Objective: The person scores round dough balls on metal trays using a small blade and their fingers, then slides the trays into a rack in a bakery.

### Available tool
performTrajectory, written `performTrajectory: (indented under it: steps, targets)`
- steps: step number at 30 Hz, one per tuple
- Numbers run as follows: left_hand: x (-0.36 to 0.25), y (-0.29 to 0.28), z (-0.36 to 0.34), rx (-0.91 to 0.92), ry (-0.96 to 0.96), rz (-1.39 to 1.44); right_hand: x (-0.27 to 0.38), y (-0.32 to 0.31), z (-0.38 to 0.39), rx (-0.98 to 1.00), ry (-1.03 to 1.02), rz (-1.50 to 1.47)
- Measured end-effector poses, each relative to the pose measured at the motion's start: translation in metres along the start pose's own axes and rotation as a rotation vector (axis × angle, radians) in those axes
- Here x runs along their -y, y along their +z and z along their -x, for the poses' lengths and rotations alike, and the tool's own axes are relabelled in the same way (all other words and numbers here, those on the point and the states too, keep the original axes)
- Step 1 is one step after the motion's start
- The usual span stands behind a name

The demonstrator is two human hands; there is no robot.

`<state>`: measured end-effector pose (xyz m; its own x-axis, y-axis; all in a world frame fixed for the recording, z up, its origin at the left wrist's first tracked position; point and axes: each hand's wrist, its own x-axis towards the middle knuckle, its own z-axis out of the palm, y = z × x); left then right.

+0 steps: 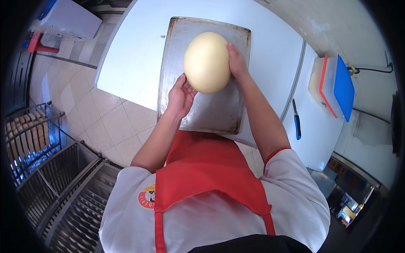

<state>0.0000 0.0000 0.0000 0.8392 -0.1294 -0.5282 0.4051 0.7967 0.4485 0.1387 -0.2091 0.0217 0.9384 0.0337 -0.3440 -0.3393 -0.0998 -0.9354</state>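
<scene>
A large, smooth, pale yellow ball of dough (207, 63) is held between my two hands over a worn metal baking tray (213, 114). My left hand (181, 97) cups its lower left side, with the fingers partly hidden beneath it. On the right side of the dough, my right hand (237, 61) presses with the thumb on top, and its other fingers are out of sight behind the dough. The tray has brown, stained edges and lies on a white work surface (130, 63), its near end close to my red apron (206, 168).
On the right, a knife with a blue and black handle (298, 126) lies on a white surface, near plastic containers with a red rim and a blue lid (344, 88). Metal racks (63, 181) stand on the tiled floor at lower left, one holding pale blocks (27, 130).
</scene>
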Motion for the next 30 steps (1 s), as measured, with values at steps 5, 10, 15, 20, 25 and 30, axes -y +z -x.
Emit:
performTrajectory:
  steps: [5, 10, 15, 20, 25, 30]
  targets:
    - [-0.044, 0.02, 0.033, -0.348, -0.01, -0.225, -0.001, -0.032, 0.031, -0.163, -0.182, 0.246]
    - [-0.022, 0.016, 0.018, -0.19, -0.019, -0.032, -0.062, -0.184, 0.118, -0.723, -0.23, 0.652]
    - [-0.032, 0.023, 0.017, -0.156, -0.072, -0.243, -0.133, -0.324, 0.224, -0.819, 0.237, 1.234]
    - [-0.063, -0.026, 0.024, -0.552, 0.644, -1.447, -0.129, -0.352, 0.255, -0.736, 0.085, 1.236]
    - [-0.055, -0.033, 0.02, -0.588, 0.625, -1.469, -0.125, -0.36, 0.256, -0.744, -0.111, 1.088]
    - [-0.034, -0.028, 0.045, -0.556, 0.521, -1.486, -0.057, -0.24, 0.245, -0.354, -0.063, 0.014]
